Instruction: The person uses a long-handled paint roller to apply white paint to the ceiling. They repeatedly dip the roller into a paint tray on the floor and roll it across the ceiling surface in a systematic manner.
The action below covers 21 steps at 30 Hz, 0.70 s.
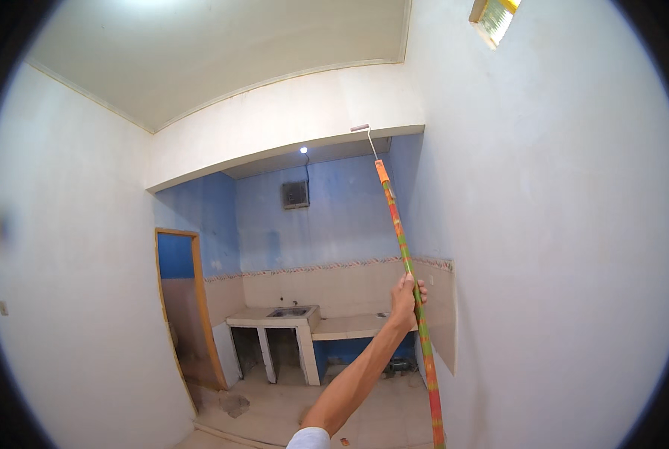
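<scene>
My left hand [407, 301] is closed around a long pole [403, 251] patterned in green, red and orange, its fingertips showing on the pole's right side. At the pole's upper end sits the orange handle [381, 171] of a paint roller [360, 128], joined by a thin bent metal rod. The roller is at the lower part of the white beam [289, 108]; whether it touches the surface I cannot tell. The pole leans slightly left toward its top and runs out of view at the lower edge. My right hand is out of view.
White walls stand at left and right [559, 224]. Beyond the beam are a tiled counter with a sink [289, 312], a wooden door frame [208, 310], a lit bulb [303, 150] and a dark square vent [295, 194]. A small window [494, 21] is high at right.
</scene>
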Each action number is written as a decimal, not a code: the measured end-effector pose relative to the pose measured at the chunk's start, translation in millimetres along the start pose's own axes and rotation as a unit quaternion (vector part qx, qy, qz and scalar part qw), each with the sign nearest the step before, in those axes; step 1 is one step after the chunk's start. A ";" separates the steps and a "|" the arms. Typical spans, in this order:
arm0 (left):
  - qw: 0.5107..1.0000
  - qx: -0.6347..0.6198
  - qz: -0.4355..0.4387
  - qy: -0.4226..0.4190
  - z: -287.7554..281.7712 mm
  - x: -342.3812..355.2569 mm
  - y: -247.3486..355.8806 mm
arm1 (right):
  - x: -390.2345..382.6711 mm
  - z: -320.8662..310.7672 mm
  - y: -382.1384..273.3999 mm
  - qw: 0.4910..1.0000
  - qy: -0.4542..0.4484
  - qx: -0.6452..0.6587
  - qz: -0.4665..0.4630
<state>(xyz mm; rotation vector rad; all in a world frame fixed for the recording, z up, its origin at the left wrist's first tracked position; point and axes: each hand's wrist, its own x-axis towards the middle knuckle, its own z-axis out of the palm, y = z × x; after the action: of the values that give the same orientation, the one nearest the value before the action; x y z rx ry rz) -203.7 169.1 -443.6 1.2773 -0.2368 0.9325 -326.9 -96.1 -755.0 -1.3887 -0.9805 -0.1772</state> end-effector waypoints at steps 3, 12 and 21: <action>0.999 0.040 -0.006 -0.004 0.5 -2.6 -11.4 | 11.8 2.2 -1.4 1.000 0.010 0.014 -0.016; 0.997 0.068 -0.037 -0.002 -7.4 19.8 -17.5 | 43.3 5.4 -0.7 0.996 0.041 0.052 -0.051; 0.994 0.102 -0.024 -0.013 -6.5 35.7 -2.4 | 66.9 8.1 4.6 0.997 0.028 0.024 -0.072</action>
<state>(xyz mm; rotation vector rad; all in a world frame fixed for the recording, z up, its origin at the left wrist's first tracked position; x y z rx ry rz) -181.7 191.3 -425.0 1.4769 -0.1329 0.9156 -286.8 -59.3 -715.0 -1.2627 -1.0331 -0.2969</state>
